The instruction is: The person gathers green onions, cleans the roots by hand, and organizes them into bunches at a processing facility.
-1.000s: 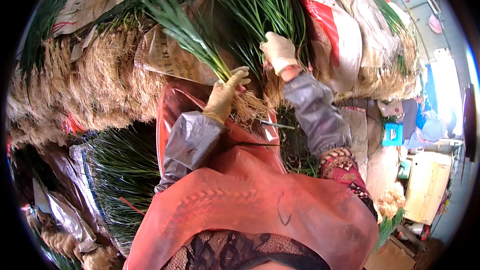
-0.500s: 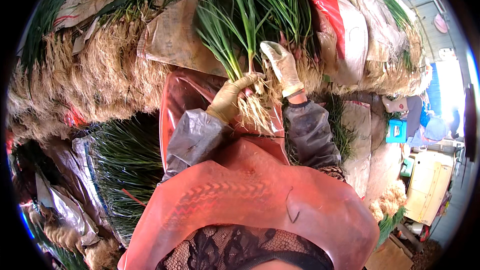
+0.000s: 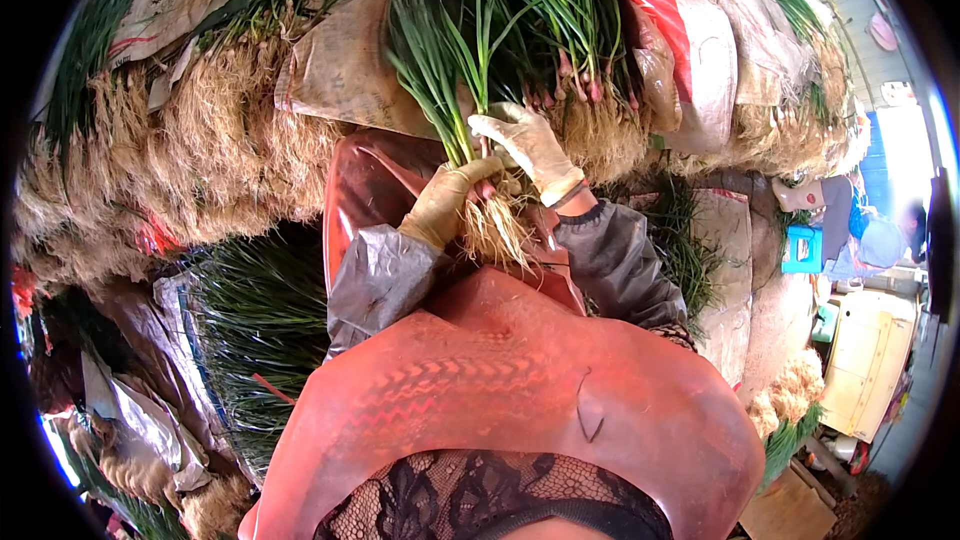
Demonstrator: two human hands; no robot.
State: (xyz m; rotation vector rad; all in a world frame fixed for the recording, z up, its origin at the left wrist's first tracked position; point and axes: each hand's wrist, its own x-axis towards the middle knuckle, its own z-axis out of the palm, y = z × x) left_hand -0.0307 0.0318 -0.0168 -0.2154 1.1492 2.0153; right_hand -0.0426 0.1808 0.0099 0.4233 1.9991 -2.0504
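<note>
My left hand (image 3: 447, 202), in a pale work glove, is closed round the lower stalks of a small bunch of spring onions (image 3: 430, 90). Their green leaves point away from me. Pinkish bulbs and straw-coloured roots (image 3: 495, 232) hang out below that hand. My right hand (image 3: 530, 148), gloved too, pinches a spring onion stalk at the bunch's right side, just above the left hand; its fingertips are partly hidden. Beyond the right hand lies a pile of spring onions (image 3: 580, 80) with pink bulbs and long roots toward me.
Root-fringed onions (image 3: 215, 140) line the far left, partly under sacking (image 3: 345, 65). A red-and-white sack (image 3: 690, 50) covers more at right. Green leaves (image 3: 255, 330) lie at my left. A red apron (image 3: 530, 360) covers my lap. A blue container (image 3: 802, 250) and a yellowish cabinet (image 3: 868, 360) stand at far right.
My right hand has moved left and slightly down from beside the pile to the stalks of the bunch. My left hand has shifted slightly left with the bunch.
</note>
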